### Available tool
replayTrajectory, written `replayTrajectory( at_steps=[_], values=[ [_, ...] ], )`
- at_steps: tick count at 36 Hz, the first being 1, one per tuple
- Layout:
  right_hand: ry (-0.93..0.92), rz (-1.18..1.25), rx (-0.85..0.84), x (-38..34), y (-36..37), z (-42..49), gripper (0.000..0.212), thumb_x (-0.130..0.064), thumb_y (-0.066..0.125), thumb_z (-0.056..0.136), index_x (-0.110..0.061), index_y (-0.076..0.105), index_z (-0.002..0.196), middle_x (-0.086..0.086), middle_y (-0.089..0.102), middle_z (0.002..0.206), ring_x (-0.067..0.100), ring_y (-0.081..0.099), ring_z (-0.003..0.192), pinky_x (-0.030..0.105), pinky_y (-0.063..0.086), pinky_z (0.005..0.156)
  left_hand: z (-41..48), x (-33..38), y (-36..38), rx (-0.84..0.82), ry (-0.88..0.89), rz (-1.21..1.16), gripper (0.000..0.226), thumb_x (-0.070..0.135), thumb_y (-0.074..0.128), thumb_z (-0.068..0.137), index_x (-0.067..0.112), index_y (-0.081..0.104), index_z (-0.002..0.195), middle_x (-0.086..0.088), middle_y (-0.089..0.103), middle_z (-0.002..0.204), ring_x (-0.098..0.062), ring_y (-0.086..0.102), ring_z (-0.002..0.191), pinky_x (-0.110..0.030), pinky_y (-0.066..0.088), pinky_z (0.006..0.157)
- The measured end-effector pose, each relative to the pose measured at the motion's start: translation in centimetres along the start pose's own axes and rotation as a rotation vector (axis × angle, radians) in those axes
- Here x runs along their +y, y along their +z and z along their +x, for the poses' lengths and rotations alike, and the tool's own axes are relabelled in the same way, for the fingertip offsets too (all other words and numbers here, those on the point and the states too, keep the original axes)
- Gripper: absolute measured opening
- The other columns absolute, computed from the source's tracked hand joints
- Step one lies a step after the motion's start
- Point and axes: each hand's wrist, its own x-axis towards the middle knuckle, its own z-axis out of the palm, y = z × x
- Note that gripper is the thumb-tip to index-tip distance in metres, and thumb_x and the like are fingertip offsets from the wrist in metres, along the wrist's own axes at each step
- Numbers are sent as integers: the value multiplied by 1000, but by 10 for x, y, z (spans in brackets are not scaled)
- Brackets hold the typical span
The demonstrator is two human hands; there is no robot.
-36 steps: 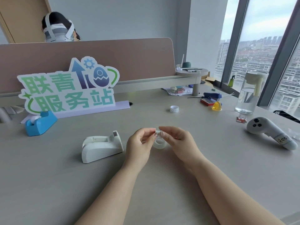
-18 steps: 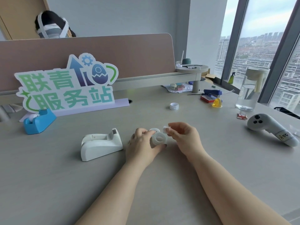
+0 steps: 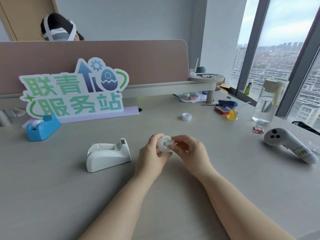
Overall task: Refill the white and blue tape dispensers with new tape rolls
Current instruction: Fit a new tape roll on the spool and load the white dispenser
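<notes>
Fingers (image 3: 156,137) of the left hand (image 3: 152,154) curl around a small, pale tape roll (image 3: 163,144), holding it on edge just above the desk (image 3: 69,196). The right hand (image 3: 189,151) meets it from the other side, thumb and forefinger pinching at the roll's face. Whether they hold a loose end of tape or only the roll itself cannot be told. Both bare forearms reach in from the bottom edge.

Just to the left of the hands, the white tape dispenser (image 3: 108,155) stands on the desk with its cutter end toward them. Well apart, at the far left, the blue tape dispenser (image 3: 43,128) sits with a pale roll in its cradle. A second tape roll (image 3: 186,116) lies flat beyond the hands, near the desk's middle.

The desk is a wide, smooth, grey-beige surface. To the right lie a white handheld controller (image 3: 290,146), a small red packet (image 3: 258,130), a clear water jug (image 3: 266,103), a yellow object (image 3: 232,115), and a blue stapler (image 3: 225,103) beside a red box (image 3: 222,109).

At the back, a cut-out sign (image 3: 74,90) with green Chinese characters stands against a brown partition (image 3: 147,63). Above the partition shows the top of another person's head (image 3: 58,28), wearing white straps. A small round shelf (image 3: 206,77) stands at the partition's right end. On the right wall, tall windows (image 3: 277,58) look out on city buildings under a cloudy sky.
</notes>
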Motion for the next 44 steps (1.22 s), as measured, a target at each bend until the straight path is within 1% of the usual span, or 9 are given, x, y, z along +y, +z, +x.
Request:
replayTrajectory(
  at_steps=[5,10,19,23,26,31,37,42,44],
  values=[
    [-56,-40,12,2,2,-1,15,-15,71,82,-18,70,96,-7,63,91,12,64,83,7,45,73,1,-2,3,-8,-1,-47,38,16,72,80,26,54,112,6,70,97,-8,70,85,-25,54,77],
    [-72,-59,28,3,2,0,12,-14,72,80,-19,68,91,-2,64,91,12,63,83,14,47,75,1,-2,4,-16,2,-73,39,18,73,79,27,55,112,10,70,97,-5,70,85,-25,54,77],
    [-99,-86,66,2,3,1,10,-14,70,82,-14,68,91,0,63,91,13,62,82,12,45,73,2,-2,2,-59,-51,-204,42,12,73,79,28,55,113,5,70,110,-5,70,89,-29,55,85],
    [-113,-112,89,1,5,1,11,-14,68,83,-15,68,94,-1,61,91,13,60,82,11,44,74,2,-1,2,-56,-59,-242,41,10,73,78,37,54,103,4,70,109,-7,70,89,-29,55,84],
    [-132,-142,98,1,6,1,12,-14,66,85,-13,67,97,1,61,94,13,60,84,18,46,76,3,-1,3,-51,-64,-259,42,10,74,78,41,53,97,4,71,108,-7,70,88,-31,55,86],
    [-151,-183,100,-1,7,1,13,-15,63,88,-11,66,100,2,59,96,13,58,84,18,44,77,3,-1,4,-43,-75,-270,42,11,75,76,41,54,97,4,71,107,-9,70,88,-32,55,86],
    [-182,-217,88,-2,8,-1,12,-13,61,89,-10,64,100,-1,56,95,11,54,82,17,41,76,2,3,3,-6,-85,-278,36,18,77,76,39,56,96,6,71,103,-6,70,87,-24,54,82],
    [-196,-230,88,-3,8,-2,11,-13,60,90,-10,63,99,-4,54,94,10,53,83,22,44,79,2,3,3,12,-97,-254,34,18,77,75,33,60,100,6,73,100,-5,70,85,-28,56,83],
    [-194,-233,84,-3,8,-2,11,-13,60,89,-10,63,99,-4,54,94,10,53,83,23,44,79,2,3,3,20,-93,-240,34,18,77,74,35,60,98,7,73,99,-6,70,84,-29,56,83]
  ],
)
